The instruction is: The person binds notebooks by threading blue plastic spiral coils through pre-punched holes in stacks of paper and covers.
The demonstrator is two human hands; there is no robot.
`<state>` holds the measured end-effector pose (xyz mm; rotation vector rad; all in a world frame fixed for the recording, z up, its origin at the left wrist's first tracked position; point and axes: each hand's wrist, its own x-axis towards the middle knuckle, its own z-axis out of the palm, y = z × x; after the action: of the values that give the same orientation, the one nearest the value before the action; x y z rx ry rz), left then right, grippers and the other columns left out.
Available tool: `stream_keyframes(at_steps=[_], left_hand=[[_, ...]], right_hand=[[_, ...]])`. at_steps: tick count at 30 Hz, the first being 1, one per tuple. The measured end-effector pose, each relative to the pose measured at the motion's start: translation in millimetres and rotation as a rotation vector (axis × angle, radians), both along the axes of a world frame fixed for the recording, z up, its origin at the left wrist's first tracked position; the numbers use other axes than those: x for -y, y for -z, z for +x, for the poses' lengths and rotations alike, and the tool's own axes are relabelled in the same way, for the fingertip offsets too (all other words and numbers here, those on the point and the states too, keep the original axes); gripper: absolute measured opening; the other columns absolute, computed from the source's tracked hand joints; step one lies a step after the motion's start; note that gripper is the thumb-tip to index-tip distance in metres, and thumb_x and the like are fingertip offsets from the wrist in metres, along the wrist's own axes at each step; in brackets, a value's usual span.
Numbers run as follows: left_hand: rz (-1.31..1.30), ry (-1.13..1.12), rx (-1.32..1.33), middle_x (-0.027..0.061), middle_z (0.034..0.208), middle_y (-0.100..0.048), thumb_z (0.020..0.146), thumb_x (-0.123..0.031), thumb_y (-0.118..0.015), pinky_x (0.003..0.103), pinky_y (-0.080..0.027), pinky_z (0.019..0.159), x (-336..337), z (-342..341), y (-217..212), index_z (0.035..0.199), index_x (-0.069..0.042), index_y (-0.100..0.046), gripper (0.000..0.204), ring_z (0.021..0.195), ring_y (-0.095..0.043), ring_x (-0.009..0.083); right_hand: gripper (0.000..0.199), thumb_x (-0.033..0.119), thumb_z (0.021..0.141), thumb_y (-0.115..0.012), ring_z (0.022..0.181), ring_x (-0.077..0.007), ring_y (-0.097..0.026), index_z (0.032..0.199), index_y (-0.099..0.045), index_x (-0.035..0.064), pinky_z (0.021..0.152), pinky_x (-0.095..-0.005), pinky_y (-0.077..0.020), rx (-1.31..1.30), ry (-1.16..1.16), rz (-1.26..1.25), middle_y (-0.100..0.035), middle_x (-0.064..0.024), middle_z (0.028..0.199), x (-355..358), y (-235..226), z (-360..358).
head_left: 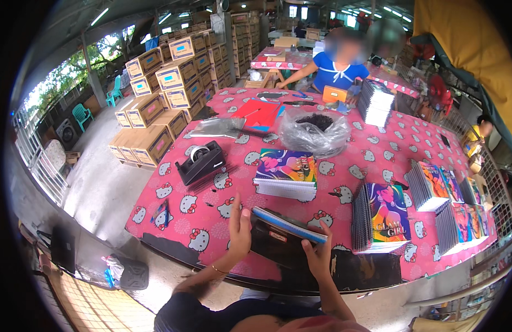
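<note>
A spiral notebook [275,237] with a dark back cover and a pale label is tilted up at the near table edge, its page edges facing away from me. My right hand [317,246] grips its right end, thumb on the cover. At its left end, my left hand [240,232] is upright with fingers stretched out, palm toward the notebook; whether it touches cannot be made out. Just beyond lies a stack of colourful notebooks [286,169]. Left of that stands a black tape dispenser [202,164]. To the right is a taller stack of spiral notebooks [384,213].
More notebook stacks [458,221] line the table's right side. A clear plastic bag [300,135] with black bits and red sheets [259,113] lie farther back. Across the table, a person in blue [339,72] stands near white-edged notebooks [375,105]. Cardboard boxes [181,86] are piled at left.
</note>
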<state>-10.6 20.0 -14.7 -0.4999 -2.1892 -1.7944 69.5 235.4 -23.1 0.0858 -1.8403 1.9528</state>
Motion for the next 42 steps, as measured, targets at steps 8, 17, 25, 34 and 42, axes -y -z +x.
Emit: stream_keyframes(at_steps=[8, 17, 25, 34, 42], left_hand=[[-0.75, -0.451, -0.507, 0.0245, 0.143, -0.052, 0.101, -0.034, -0.058, 0.05, -0.04, 0.111, 71, -119, 19, 0.149, -0.005, -0.046, 0.057, 0.13, -0.05, 0.0405], [-1.024, -0.496, -0.362, 0.0101, 0.113, -0.062, 0.095, -0.023, -0.062, 0.044, -0.049, 0.09, 129, -176, 68, 0.117, -0.008, -0.07, 0.027, 0.108, -0.057, 0.0314], [-1.078, -0.54, -0.383, 0.0133, 0.1, -0.061, 0.097, -0.023, -0.063, 0.046, -0.051, 0.08, 136, -169, 60, 0.105, -0.005, -0.064, 0.02, 0.096, -0.062, 0.0326], [-0.157, -0.128, 0.347, 0.0085, 0.1, -0.065, 0.103, -0.024, -0.058, 0.035, -0.049, 0.065, 74, -71, 10, 0.144, -0.003, -0.048, 0.047, 0.081, -0.062, 0.018], [0.115, 0.063, 0.059, 0.0045, 0.108, -0.061, 0.107, -0.018, -0.054, 0.025, -0.05, 0.084, -17, 41, -8, 0.153, -0.003, -0.041, 0.05, 0.091, -0.058, 0.011]], right_hand=[[0.044, 0.016, 0.094, -0.074, 0.109, -0.0175, -0.06, 0.13, -0.056, -0.0015, 0.097, -0.031, -0.0477, 0.066, 0.021, 0.117, -0.064, -0.0116, 0.117, -52, 12, 3], [0.044, 0.016, 0.093, -0.076, 0.103, -0.014, -0.061, 0.129, -0.059, -0.003, 0.093, -0.0293, -0.0485, 0.079, -0.008, 0.02, -0.066, -0.0088, 0.112, -72, 16, 15], [0.041, 0.015, 0.093, -0.076, 0.101, -0.013, -0.061, 0.127, -0.061, -0.0027, 0.092, -0.0287, -0.048, 0.085, -0.07, -0.014, -0.068, -0.0063, 0.108, -71, 17, 14], [0.052, 0.009, 0.091, -0.075, 0.113, -0.0188, -0.059, 0.137, -0.052, -0.0004, 0.1, -0.0326, -0.0466, -0.059, 0.018, -0.028, -0.062, -0.0115, 0.12, -65, 7, 18], [0.068, 0.011, 0.087, -0.078, 0.12, -0.0202, -0.052, 0.144, -0.043, 0.0012, 0.106, -0.0349, -0.0408, -0.007, 0.167, 0.025, -0.053, -0.0118, 0.13, -41, 5, 10]])
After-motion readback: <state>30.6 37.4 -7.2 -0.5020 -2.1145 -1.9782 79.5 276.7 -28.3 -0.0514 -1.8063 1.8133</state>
